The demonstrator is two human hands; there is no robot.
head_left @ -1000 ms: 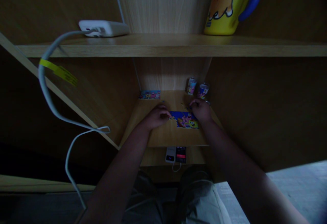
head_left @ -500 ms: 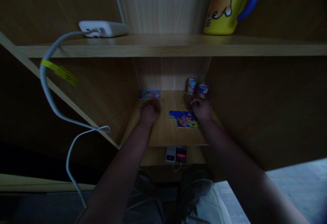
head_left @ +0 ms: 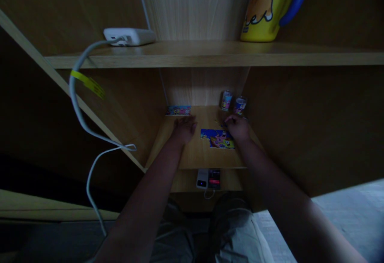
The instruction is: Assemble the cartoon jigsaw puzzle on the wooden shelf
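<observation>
A partly assembled cartoon jigsaw puzzle (head_left: 222, 139), mostly blue with pink and yellow figures, lies flat on the lower shelf board. To its left, my left hand (head_left: 184, 129) hovers over or rests on the wood, fingers stretched out and apart, with nothing visible in them. At the puzzle's upper right corner is my right hand (head_left: 238, 127), its thumb and fingertips drawn together beside a few small loose puzzle pieces (head_left: 222, 125). Whatever is between those fingertips is too small and dark to make out.
A cartoon picture card (head_left: 179, 110) lies at the back left. Two small printed containers (head_left: 226, 100) stand at the back right. Overhead, a shelf (head_left: 192, 59) holds a white power bank (head_left: 130, 37) with a hanging cable (head_left: 78, 109) and a yellow mug (head_left: 260, 21). Below sits a phone (head_left: 214, 179).
My left hand has moved right, toward the puzzle, and its fingers have spread. The right hand stays by the loose pieces. The whole view has shifted slightly.
</observation>
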